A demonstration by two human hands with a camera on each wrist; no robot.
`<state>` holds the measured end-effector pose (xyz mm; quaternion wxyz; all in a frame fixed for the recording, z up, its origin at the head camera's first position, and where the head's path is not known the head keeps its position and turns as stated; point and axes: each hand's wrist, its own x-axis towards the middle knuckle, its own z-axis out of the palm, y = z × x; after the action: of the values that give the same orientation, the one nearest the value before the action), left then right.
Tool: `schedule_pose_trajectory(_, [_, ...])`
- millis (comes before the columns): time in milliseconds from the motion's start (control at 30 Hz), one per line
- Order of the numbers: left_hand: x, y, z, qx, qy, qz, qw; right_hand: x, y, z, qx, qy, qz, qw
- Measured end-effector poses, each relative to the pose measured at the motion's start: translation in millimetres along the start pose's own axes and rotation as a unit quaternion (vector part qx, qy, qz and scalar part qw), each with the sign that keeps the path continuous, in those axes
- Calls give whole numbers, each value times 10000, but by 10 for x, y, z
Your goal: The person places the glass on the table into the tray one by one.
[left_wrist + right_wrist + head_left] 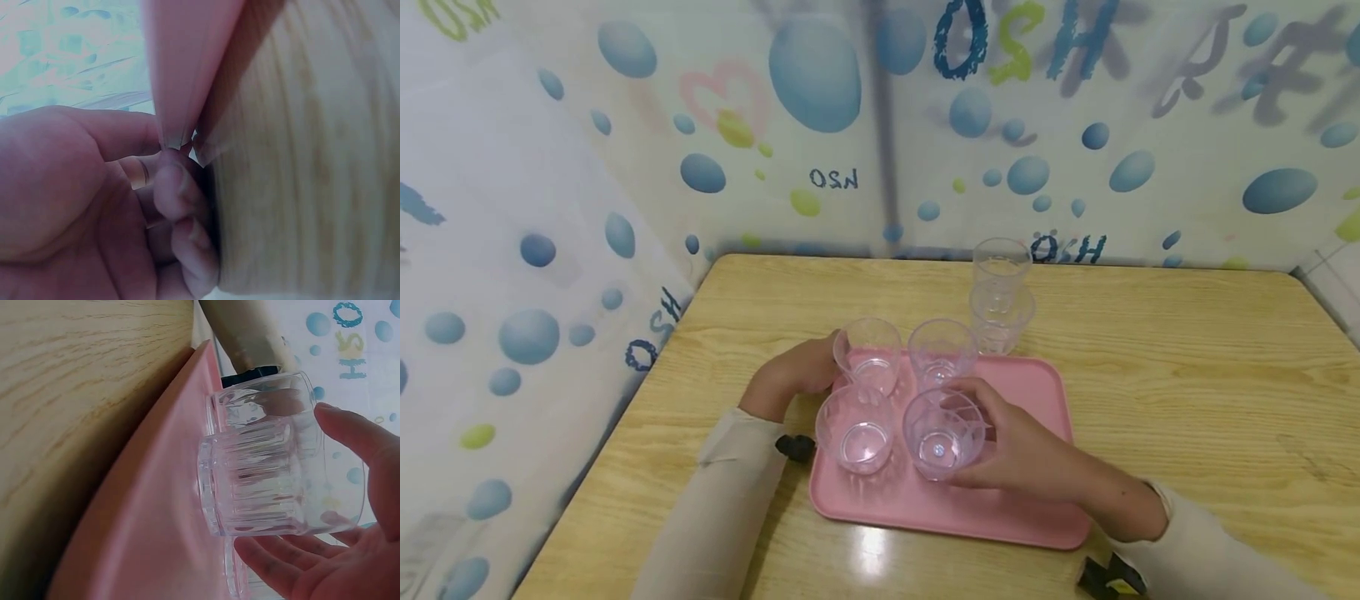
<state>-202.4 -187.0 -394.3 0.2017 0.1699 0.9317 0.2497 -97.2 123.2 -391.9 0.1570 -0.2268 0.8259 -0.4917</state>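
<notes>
We pinch the tray's (1000,517) left edge with our left hand (805,368); our right hand (1018,446) curls round the cup (939,446) mid-tray — likely light, stiff, slick, best held by its sides.

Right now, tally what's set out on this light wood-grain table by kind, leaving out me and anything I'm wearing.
Pink rectangular tray: 1
Transparent round cups: 6 (4 on the tray, 2 beyond it)
Total: 7
</notes>
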Motion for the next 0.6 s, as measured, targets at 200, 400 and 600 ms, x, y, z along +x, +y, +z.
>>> schedule_pose_trajectory(200, [7,-8,5,72,-20,-23,10000,9,14,13,-50,-16,-128,9999])
schedule_pose_trajectory(400, [15,-13,16,51,15,88,9999,-43,-19,-24,-240,-47,-168,9996])
schedule_pose_trajectory(600, [22,-12,27,-32,71,138,9999,-85,-89,-224,-201,174,-289,9992])
